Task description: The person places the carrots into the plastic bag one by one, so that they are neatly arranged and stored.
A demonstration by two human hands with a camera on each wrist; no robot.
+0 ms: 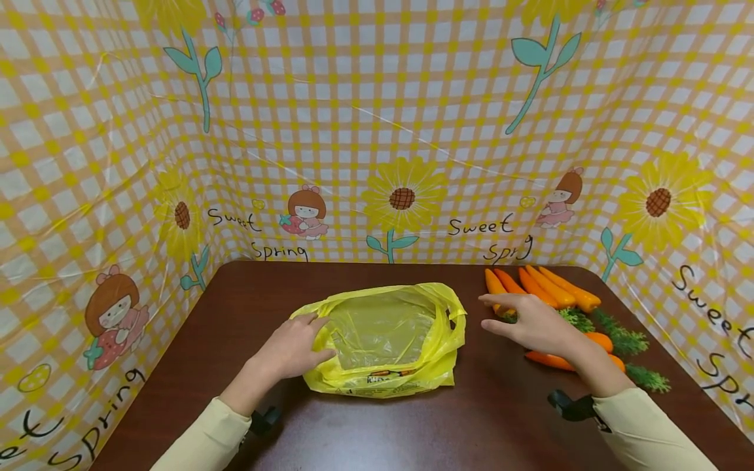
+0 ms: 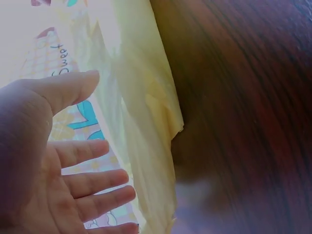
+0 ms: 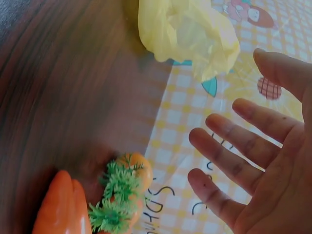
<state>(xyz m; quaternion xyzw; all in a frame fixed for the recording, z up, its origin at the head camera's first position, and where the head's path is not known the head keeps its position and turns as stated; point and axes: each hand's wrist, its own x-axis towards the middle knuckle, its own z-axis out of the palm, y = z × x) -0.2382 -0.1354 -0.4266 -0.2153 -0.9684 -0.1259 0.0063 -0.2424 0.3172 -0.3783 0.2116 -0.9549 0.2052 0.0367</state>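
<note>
A yellow plastic bag (image 1: 389, 386) lies on the table with its mouth spread wide, a handle loop at its right end. My left hand (image 1: 291, 347) is at the bag's left rim, fingertips overlapping the edge in the head view; in the left wrist view its fingers are extended beside the yellow plastic (image 2: 146, 97). My right hand (image 1: 538, 324) hovers to the right of the bag, fingers spread, holding nothing. Beneath and beyond it lie several orange carrots (image 1: 559, 288) with green leafy tops (image 1: 618, 333). In the right wrist view, carrots (image 3: 61, 207) show below the spread fingers.
The dark brown wooden table (image 1: 253, 294) is walled at the back and both sides by a checked cloth (image 1: 353, 131) with printed sunflowers. Black straps (image 1: 571, 405) sit at both wrists. Carrots fill the table's right side, near the cloth.
</note>
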